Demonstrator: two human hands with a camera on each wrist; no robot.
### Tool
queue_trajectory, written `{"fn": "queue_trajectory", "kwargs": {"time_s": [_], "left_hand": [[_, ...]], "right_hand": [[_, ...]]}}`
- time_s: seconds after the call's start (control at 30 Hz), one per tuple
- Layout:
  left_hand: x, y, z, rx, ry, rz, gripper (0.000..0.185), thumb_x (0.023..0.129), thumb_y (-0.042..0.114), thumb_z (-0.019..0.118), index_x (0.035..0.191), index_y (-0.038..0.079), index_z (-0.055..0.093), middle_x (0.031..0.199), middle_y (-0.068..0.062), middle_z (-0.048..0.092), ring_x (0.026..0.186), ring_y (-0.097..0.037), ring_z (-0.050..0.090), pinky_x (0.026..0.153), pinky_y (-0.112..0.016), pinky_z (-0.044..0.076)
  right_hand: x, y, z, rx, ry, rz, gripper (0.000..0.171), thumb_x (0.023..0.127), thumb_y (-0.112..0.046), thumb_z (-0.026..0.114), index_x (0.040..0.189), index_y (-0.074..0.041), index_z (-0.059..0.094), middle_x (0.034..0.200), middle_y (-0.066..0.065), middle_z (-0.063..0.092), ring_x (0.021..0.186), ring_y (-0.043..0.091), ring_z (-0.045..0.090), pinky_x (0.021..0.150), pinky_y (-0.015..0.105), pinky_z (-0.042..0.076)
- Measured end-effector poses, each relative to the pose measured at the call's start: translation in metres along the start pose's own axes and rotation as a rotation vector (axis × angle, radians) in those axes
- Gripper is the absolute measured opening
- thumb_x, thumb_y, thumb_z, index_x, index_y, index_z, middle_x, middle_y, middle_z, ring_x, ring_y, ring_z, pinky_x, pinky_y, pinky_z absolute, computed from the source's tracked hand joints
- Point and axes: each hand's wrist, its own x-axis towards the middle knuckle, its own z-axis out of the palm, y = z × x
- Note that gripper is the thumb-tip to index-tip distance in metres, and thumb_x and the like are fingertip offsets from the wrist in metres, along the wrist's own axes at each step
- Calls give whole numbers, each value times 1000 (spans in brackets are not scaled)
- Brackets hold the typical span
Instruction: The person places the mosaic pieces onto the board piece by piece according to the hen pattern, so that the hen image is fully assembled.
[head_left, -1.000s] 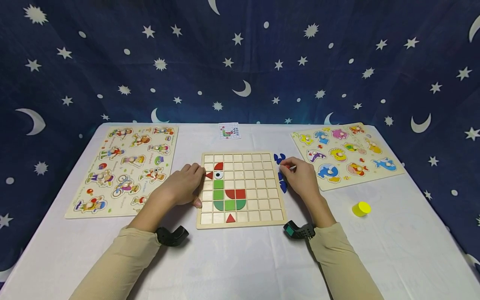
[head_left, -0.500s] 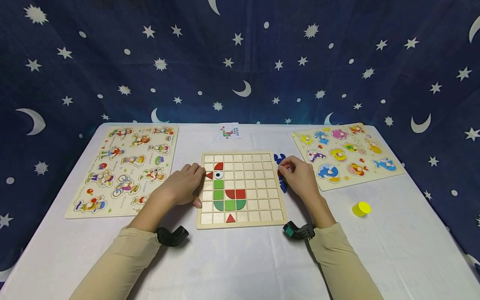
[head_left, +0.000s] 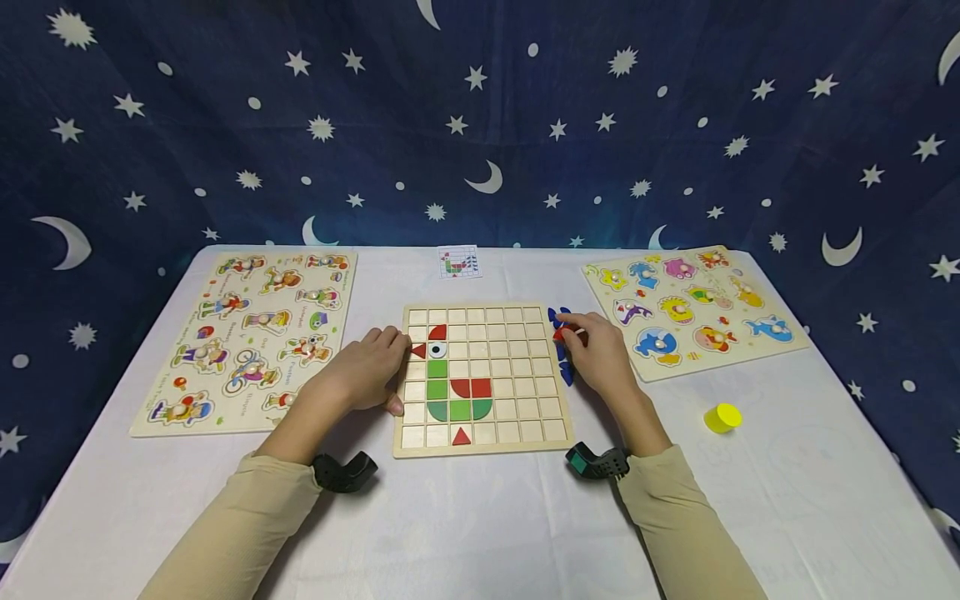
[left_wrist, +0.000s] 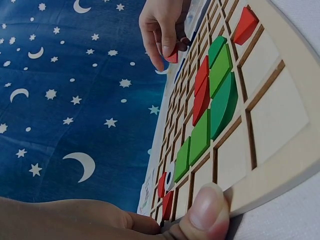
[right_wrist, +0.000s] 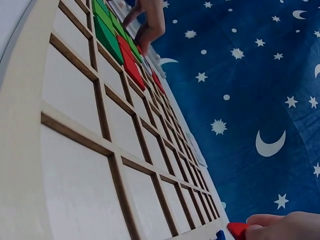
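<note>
The wooden grid board (head_left: 517,448) lies in the middle of the table, with red, green and eye-marked pieces set in its left squares. My left hand (head_left: 367,367) rests on the board's left edge, its thumb (left_wrist: 206,212) touching the frame in the left wrist view. Just beyond the right edge, my right hand (head_left: 600,350) pinches a red piece (right_wrist: 237,230) between thumb and finger; its full shape is partly covered. Several blue pieces (head_left: 567,375) lie beside that edge, some hidden behind the right hand. A red triangle (head_left: 461,437) sits in the bottom row.
A peg puzzle with people figures (head_left: 247,333) lies at the left, and one with sea animals (head_left: 690,308) at the right. A small pattern card (head_left: 459,262) lies behind the board. A yellow cylinder (head_left: 722,417) stands to the right, on the white tablecloth (head_left: 480,533).
The right hand has shifted slightly left beside the board's right edge, and more of the red piece shows at its fingertips. The left hand and the board have stayed put.
</note>
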Motion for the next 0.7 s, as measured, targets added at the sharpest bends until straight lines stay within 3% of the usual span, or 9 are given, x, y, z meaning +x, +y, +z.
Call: {"fn": "queue_trajectory", "kwargs": {"time_s": [0.2, 0.4, 0.7], "left_hand": [[0, 0, 0, 2, 2, 0, 89, 60, 47, 81, 126, 0, 45, 123, -16, 49, 110, -31, 48, 88, -46, 46], [-1, 0, 0, 4, 6, 1, 89, 60, 47, 81, 126, 0, 45, 123, -16, 48, 111, -32, 48, 87, -46, 47], [-1, 0, 0, -1, 9, 2, 89, 59, 47, 81, 125, 0, 45, 123, -15, 49, 110, -31, 48, 86, -47, 47]], "right_hand": [[1, 0, 3, -20, 5, -1, 29, 95, -4, 51, 120, -8, 65, 99, 13, 55, 86, 24, 51, 76, 35, 42], [1, -1, 5, 30, -12, 19, 29, 96, 2, 47, 116, -6, 66, 95, 10, 47, 85, 22, 48, 77, 33, 40], [1, 0, 3, 23, -9, 55, 18, 94, -3, 55, 109, -8, 61, 108, 14, 56, 97, 28, 54, 93, 45, 47]]}}
